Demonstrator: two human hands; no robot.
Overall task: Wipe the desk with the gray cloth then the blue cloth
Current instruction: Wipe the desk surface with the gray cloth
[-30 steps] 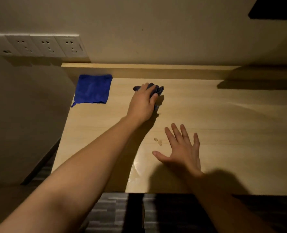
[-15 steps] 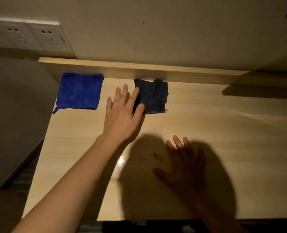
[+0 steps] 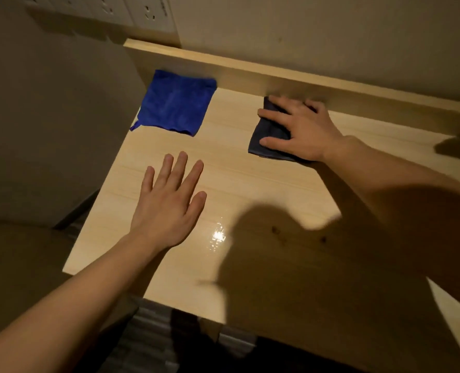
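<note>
Home or office, wooden desk (image 3: 250,184), wall sockets (image 3: 142,12)

- bare worktop (image 3: 250,184) lies open between the two hands, from centre toward 6 o'clock.
- at 11 o'clock the blue cloth (image 3: 173,103) lies flat.
- at 1 o'clock the gray cloth (image 3: 268,138) sits under the right hand (image 3: 301,130).
- a raised back ledge (image 3: 277,76) closes off 12 o'clock.
- the left hand (image 3: 169,203) is spread at 9 o'clock.

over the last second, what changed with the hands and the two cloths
The left hand let go of the gray cloth and drew back, open, over the desk. The right hand reached forward and pressed flat on the gray cloth. The blue cloth stayed by the desk's back left corner.
</note>
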